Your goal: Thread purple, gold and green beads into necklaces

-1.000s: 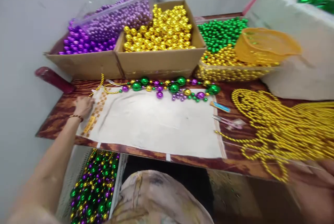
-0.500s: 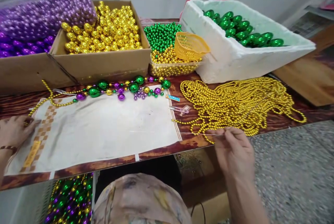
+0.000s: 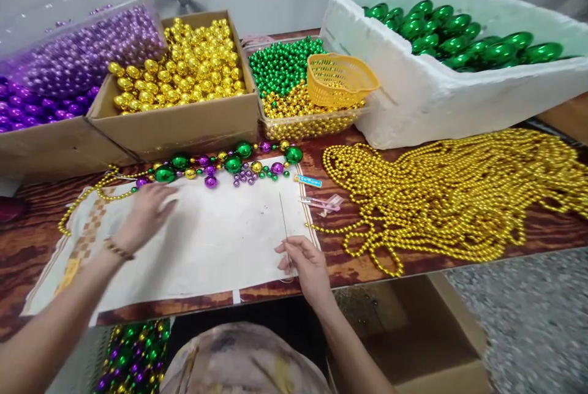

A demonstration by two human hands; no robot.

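My right hand [image 3: 307,264] is closed in a pinch over the right part of the white cloth [image 3: 220,241]. It holds a long thin needle [image 3: 283,215] pointing up and away, with fine thread looped by the fingers. My left hand [image 3: 146,215] hovers above the cloth's left part, fingers stretched out and apart, holding nothing that I can see. Just beyond its fingers lies a strand of green, purple and gold beads [image 3: 233,164]. Its left end is a thin gold bead chain [image 3: 76,205]. Small clusters of lilac beads [image 3: 246,176] and green beads lie along the strand.
Behind stand a cardboard box [image 3: 184,121] of gold balls, a tub [image 3: 312,127] of small beads with a yellow basket [image 3: 342,81], and a foam box [image 3: 413,109] of green ovals. Gold bead chains [image 3: 432,198] heap at right, beside small pink-handled snips [image 3: 328,203].
My right hand has moved left from the gold chains to the cloth, its needle now pointing away. My left hand has left the cloth's left edge and moved right towards the bead strand.
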